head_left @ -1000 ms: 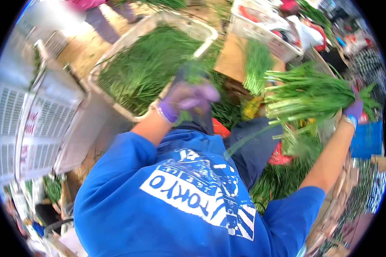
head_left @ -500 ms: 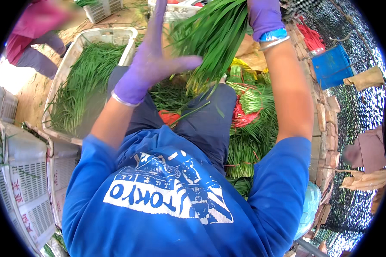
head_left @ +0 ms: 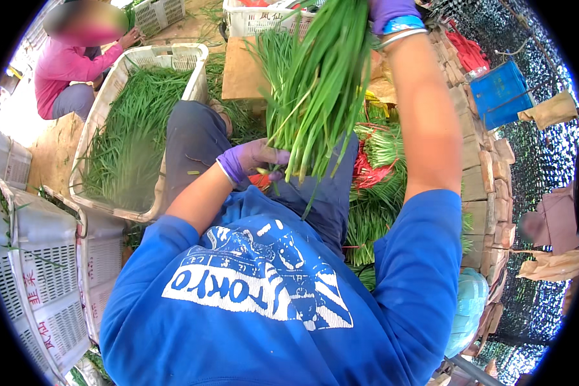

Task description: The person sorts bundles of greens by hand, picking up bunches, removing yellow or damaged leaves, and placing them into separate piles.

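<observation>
Head view shows the right hand [head_left: 392,14], in a purple glove, raised at the top edge and closed around a bunch of long green leaves [head_left: 328,77]. Part of that hand lies beyond the frame, but the bunch hangs from it, slanting down over the lap with its loose, uneven ends lowest. The left hand [head_left: 252,159], gloved alike, is beside those lower ends with its fingers bent; a small yellowish piece shows at the fingertips, and I cannot tell whether it is pinched or only touched.

The step in hand looks like cleaning the bunch: one hand holds it up while the other picks at stray or yellowed blades. The next move would seem to call for a firm hold above and a light pinch below, so that only poor blades come away and the good ones keep together. Slack fingers on the right could let the bunch spread or slip.

To the left of the legs stands a white crate [head_left: 199,74] of loose leaves [head_left: 135,106]. Behind the hanging bunch, another bundle [head_left: 275,58] lies on a brown board [head_left: 239,69]. Right of the lap, more bundles [head_left: 385,148] lie beside red wrapping [head_left: 368,174].
</observation>
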`<state>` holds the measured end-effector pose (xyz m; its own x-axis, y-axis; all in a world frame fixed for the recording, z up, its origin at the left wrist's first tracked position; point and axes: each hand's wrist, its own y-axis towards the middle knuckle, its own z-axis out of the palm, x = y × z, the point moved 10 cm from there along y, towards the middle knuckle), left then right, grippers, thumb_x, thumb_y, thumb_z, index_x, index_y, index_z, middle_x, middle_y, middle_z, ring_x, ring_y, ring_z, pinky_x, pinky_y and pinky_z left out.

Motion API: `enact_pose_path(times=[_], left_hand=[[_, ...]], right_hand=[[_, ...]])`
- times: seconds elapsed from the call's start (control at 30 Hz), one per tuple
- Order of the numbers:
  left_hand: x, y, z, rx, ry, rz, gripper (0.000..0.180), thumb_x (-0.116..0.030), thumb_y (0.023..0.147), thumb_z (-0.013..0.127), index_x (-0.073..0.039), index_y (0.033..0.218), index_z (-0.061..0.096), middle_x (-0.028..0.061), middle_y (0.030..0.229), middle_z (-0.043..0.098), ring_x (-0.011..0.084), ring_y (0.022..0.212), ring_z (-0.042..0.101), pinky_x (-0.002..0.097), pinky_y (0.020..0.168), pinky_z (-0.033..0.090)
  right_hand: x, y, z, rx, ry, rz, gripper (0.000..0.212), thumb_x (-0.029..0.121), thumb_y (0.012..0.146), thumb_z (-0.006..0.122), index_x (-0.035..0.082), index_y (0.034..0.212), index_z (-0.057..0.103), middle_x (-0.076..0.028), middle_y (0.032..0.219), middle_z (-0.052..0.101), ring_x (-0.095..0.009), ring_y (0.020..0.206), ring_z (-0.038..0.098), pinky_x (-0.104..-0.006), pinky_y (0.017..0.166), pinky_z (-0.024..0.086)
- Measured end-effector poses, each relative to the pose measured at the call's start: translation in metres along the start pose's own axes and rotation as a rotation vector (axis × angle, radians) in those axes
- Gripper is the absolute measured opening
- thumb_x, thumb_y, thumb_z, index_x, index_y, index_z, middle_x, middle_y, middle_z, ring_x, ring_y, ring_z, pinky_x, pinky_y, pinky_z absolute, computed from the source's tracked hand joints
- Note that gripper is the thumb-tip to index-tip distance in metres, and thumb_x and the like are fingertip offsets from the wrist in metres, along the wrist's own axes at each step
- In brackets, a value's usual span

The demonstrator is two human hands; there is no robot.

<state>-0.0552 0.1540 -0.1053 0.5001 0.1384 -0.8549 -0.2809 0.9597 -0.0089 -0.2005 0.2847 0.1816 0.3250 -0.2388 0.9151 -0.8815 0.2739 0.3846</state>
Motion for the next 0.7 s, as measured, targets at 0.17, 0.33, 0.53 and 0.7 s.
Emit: enact_pose_path(times=[0.17, 0.33, 0.53, 0.7], left_hand=[[-0.011, -0.009, -0.019, -0.165, -0.203, 0.168, 0.039, -0.034, 0.084, 0.052, 0.002, 0.1, 0.052, -0.0008, 0.05, 0.045, 0.0046, 0.036, 0.031, 0.0177, 0.036, 0.026], [-0.031, -0.039, -0.011, -0.239, 0.025, 0.145, 0.04, -0.033, 0.082, 0.053, 0.007, 0.089, 0.056, -0.0002, 0.052, 0.048, 0.0017, 0.037, 0.033, 0.0163, 0.037, 0.025], [-0.015, -0.089, -0.045, -0.378, 0.206, 0.11, 0.037, -0.032, 0.081, 0.054, 0.004, 0.088, 0.059, 0.012, 0.078, 0.062, 0.0027, 0.038, 0.037, 0.0144, 0.037, 0.027], [-0.03, -0.068, -0.036, -0.468, 0.421, 0.038, 0.036, -0.025, 0.084, 0.052, 0.003, 0.107, 0.054, 0.0097, 0.094, 0.06, 0.0076, 0.067, 0.052, 0.0189, 0.061, 0.042]], right_hand=[[-0.057, 0.03, -0.066, -0.049, 0.284, 0.201, 0.018, 0.017, 0.078, 0.05, 0.003, 0.081, 0.061, -0.01, 0.068, 0.06, -0.021, 0.054, 0.056, -0.0303, 0.049, 0.047], [-0.101, 0.06, -0.128, -0.096, 0.393, 0.186, 0.018, 0.019, 0.081, 0.051, 0.004, 0.079, 0.061, -0.007, 0.066, 0.06, -0.019, 0.053, 0.056, -0.0307, 0.05, 0.047], [-0.076, 0.06, -0.174, -0.287, 0.215, 0.064, 0.018, 0.024, 0.074, 0.059, 0.007, 0.07, 0.058, -0.007, 0.066, 0.059, -0.02, 0.056, 0.055, -0.0299, 0.053, 0.046], [-0.062, 0.04, -0.152, -0.31, 0.32, 0.011, 0.018, 0.02, 0.078, 0.055, 0.004, 0.071, 0.058, -0.008, 0.065, 0.059, -0.02, 0.056, 0.056, -0.0318, 0.052, 0.047]])
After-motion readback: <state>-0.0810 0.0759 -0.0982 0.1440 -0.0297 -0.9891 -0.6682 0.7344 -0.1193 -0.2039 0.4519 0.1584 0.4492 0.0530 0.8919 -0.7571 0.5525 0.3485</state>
